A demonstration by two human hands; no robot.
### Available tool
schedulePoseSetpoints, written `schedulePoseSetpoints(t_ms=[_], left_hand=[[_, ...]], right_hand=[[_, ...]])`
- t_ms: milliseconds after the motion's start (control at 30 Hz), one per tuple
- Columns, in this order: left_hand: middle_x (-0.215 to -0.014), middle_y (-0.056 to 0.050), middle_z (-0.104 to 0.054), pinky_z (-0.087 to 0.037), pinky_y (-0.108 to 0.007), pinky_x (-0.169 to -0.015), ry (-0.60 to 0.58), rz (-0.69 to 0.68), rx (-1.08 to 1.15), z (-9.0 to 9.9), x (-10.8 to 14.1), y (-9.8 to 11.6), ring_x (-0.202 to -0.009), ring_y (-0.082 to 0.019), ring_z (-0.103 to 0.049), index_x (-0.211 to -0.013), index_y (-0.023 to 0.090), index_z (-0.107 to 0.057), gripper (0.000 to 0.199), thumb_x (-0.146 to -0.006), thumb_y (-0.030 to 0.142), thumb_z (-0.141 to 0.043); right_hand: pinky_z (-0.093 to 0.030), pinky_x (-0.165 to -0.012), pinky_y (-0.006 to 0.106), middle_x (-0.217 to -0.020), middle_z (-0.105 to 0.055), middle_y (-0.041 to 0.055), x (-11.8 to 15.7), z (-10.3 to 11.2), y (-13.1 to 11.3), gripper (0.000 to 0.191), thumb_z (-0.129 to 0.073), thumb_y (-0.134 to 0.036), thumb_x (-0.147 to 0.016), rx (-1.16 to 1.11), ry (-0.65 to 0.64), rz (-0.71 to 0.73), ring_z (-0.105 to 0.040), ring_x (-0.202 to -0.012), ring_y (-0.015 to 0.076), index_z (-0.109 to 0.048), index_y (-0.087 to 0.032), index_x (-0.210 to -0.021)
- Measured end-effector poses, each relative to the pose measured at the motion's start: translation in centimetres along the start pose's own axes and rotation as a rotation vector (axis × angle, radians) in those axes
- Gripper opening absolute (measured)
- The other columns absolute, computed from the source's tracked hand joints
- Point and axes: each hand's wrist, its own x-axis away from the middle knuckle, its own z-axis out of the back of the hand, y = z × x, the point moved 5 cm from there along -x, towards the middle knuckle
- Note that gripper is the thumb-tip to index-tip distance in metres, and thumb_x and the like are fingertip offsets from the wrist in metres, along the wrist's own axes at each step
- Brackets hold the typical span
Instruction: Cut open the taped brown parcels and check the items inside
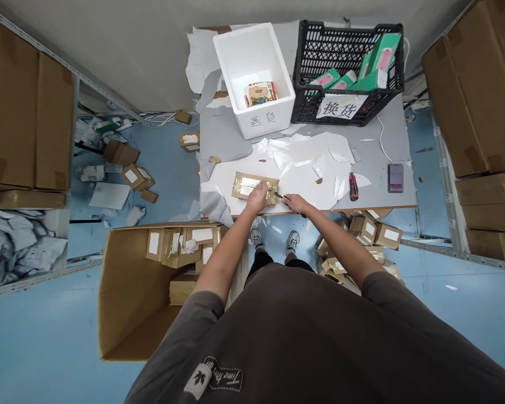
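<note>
Two bare hands meet over a small, oblong brown cardboard box [244, 188] with white labels and shiny tape, lying near the front edge of the grey-topped table [398, 134], on a white sheet of paper [224, 175]. From where I stand, the left hand [258, 195] rests on top of the box, steadying it; how wide its fingers are spread, I cannot tell. The right hand [295, 203] has its fingers wrapped around a slim black-and-yellow cutting tool [283, 197], whose tip is at the taped right-hand part of the box, touching or just short of it. That tip points toward the left hand, so I'd judge it safer to hold the box down by its far left end, well out of the blade's line. A shallow, slanted stroke along the tape should serve better than a deep push, which could nick whatever lies inside. Firm downward pressure matters too, since the loose paper underneath could let the box slide. A red-and-black cutter [353, 187] lies apart to the right, safely out of the way.
</note>
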Motion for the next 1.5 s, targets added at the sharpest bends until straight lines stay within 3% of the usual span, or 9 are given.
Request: schedulePoseSetpoints(t_ms=[267,467,600,800,967,1200,1267,1367,1500], left_hand=[[-0.174,-0.032,-0.041,-0.042,-0.051,-0.133,0.008,0.042,-0.017,0.1,0.1,0.0,-0.166,-0.041,-0.039,-0.170,0.007,-0.037,0.109,-0.077,0.018,-0.092],[-0.174,-0.029,-0.045,-0.044,-0.047,-0.131,0.007,0.053,-0.026,0.9,0.0,0.4,-0.165,-0.039,-0.042,-0.169,0.010,-0.039,0.110,-0.074,0.020,-0.095],[-0.175,-0.026,-0.046,-0.045,-0.044,-0.131,0.000,0.055,-0.022,1.0,0.1,0.3,-0.166,-0.036,-0.041,-0.165,0.013,-0.046,0.103,-0.075,0.021,-0.096],[-0.175,-0.021,-0.047,-0.043,-0.047,-0.134,0.024,0.004,-0.019,0.7,0.4,0.1,-0.168,-0.033,-0.038,-0.152,0.017,-0.060,0.083,-0.077,0.021,-0.097],[-0.176,-0.023,-0.045,-0.042,-0.046,-0.134,0.010,0.022,-0.021,0.5,0.3,0.0,-0.168,-0.035,-0.038,-0.161,0.016,-0.051,0.099,-0.075,0.022,-0.099],[-0.176,-0.022,-0.045,-0.042,-0.051,-0.134,-0.015,0.016,-0.010,0.8,0.4,0.4,-0.169,-0.036,-0.035,-0.158,0.017,-0.055,0.096,-0.073,0.021,-0.099],[-0.176,-0.019,-0.046,-0.041,-0.053,-0.134,-0.012,-0.007,0.013,1.1,0.6,0.5,-0.169,-0.037,-0.036,-0.151,0.021,-0.061,0.088,-0.073,0.026,-0.101],[-0.170,-0.014,-0.056,-0.043,-0.048,-0.133,0.028,-0.029,0.070,2.1,0.9,0.4,-0.166,-0.031,-0.042,-0.148,0.023,-0.063,0.060,-0.092,0.032,-0.085],[-0.154,-0.012,-0.069,-0.047,-0.049,-0.128,0.066,-0.018,0.009,3.4,0.2,0.5,-0.159,-0.032,-0.051,-0.140,0.025,-0.069,0.040,-0.100,0.021,-0.066]], right_hand=[[-0.050,-0.062,0.024,-0.072,-0.068,-0.0010,2.3,-5.0,0.0,0.035,-0.037,-0.044,-0.120,-0.351,0.098,-0.109,-0.063,-0.052,0.0146,-0.054,-0.024,-0.097],[-0.047,-0.058,0.023,-0.063,-0.062,-0.0038,4.3,-6.9,2.5,0.034,-0.044,-0.042,-0.119,-0.327,0.054,-0.175,-0.058,-0.047,0.0133,-0.049,-0.025,-0.089],[-0.046,-0.058,0.022,-0.069,-0.065,-0.0036,5.0,-5.5,3.6,0.034,-0.042,-0.045,-0.120,-0.380,0.126,-0.179,-0.060,-0.049,0.0124,-0.049,-0.025,-0.093],[-0.050,-0.064,0.027,-0.077,-0.070,0.0021,3.8,-2.7,0.6,0.040,-0.037,-0.055,-0.118,-0.287,0.162,-0.072,-0.065,-0.057,0.0173,-0.057,-0.024,-0.103],[-0.048,-0.063,0.027,-0.072,-0.068,0.0027,2.5,-2.7,-0.5,0.053,-0.035,-0.067,-0.116,-0.238,0.125,-0.045,-0.062,-0.057,0.0184,-0.061,-0.023,-0.105],[-0.049,-0.066,0.028,-0.070,-0.069,0.0019,2.7,-3.4,-0.4,0.051,-0.042,-0.066,-0.115,-0.225,0.047,-0.025,-0.062,-0.054,0.0177,-0.063,-0.022,-0.101],[-0.049,-0.066,0.027,-0.069,-0.068,0.0003,3.2,-3.4,0.3,0.048,-0.042,-0.063,-0.117,-0.236,0.028,-0.033,-0.062,-0.052,0.0167,-0.060,-0.022,-0.099],[-0.048,-0.062,0.025,-0.070,-0.067,-0.0018,3.9,-2.9,1.6,0.040,-0.044,-0.054,-0.118,-0.223,0.038,-0.058,-0.061,-0.050,0.0153,-0.058,-0.023,-0.098],[-0.048,-0.064,0.025,-0.072,-0.067,-0.0026,5.0,-2.3,3.1,0.033,-0.044,-0.048,-0.119,-0.211,0.112,-0.133,-0.064,-0.054,0.0157,-0.058,-0.024,-0.101]])
